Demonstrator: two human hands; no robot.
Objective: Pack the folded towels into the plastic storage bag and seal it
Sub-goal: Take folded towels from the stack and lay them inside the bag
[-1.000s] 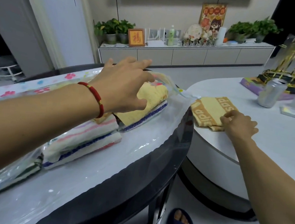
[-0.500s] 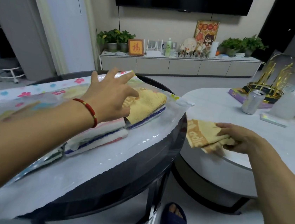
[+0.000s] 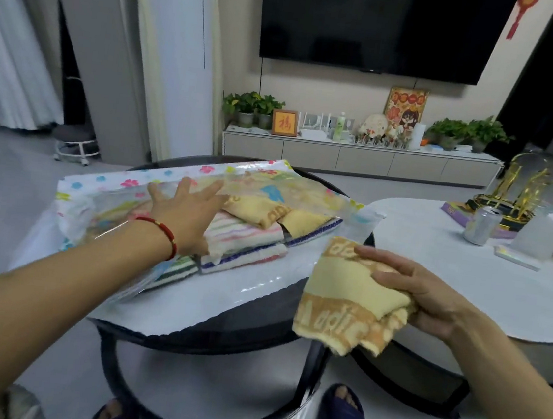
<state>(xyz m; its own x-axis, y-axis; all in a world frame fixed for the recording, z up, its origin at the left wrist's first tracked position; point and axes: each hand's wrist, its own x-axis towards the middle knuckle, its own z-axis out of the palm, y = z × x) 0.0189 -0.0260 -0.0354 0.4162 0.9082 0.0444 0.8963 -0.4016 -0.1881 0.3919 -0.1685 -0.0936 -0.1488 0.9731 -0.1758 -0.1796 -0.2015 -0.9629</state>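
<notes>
- The round dark table [image 3: 219, 337], the landmark here, carries the plastic storage bag [image 3: 182, 178], which lies flat over most of its top with one clear edge hanging past the near rim. That overhang looks slick, and a push from the open side could, in my judgement, slide the whole bag toward the rim.
- Inside the bag sit the folded towels: a pastel-striped towel [image 3: 248, 233] at the table's middle, a blue-and-white striped towel [image 3: 245, 257] beneath it, a green-striped one [image 3: 175, 266] nearer the viewer, and a yellow towel [image 3: 261, 207] on top toward the far side. The stack rides high, so the mouth may not close flat for sealing.
- The folded yellow towel [image 3: 344, 299] is held in the air off the table's right rim, not yet in the bag. Its lower layers droop and could unfold or catch on the bag's mouth on the way in.
- The right hand [image 3: 424, 295] has its fingers clamped on that towel.
- The left hand [image 3: 185, 212] rests over the table's centre, fingers spread apart, palm flat on the stack with the printed upper sheet lifted behind it. Should it let go, the sheet would likely drop across the opening.
</notes>
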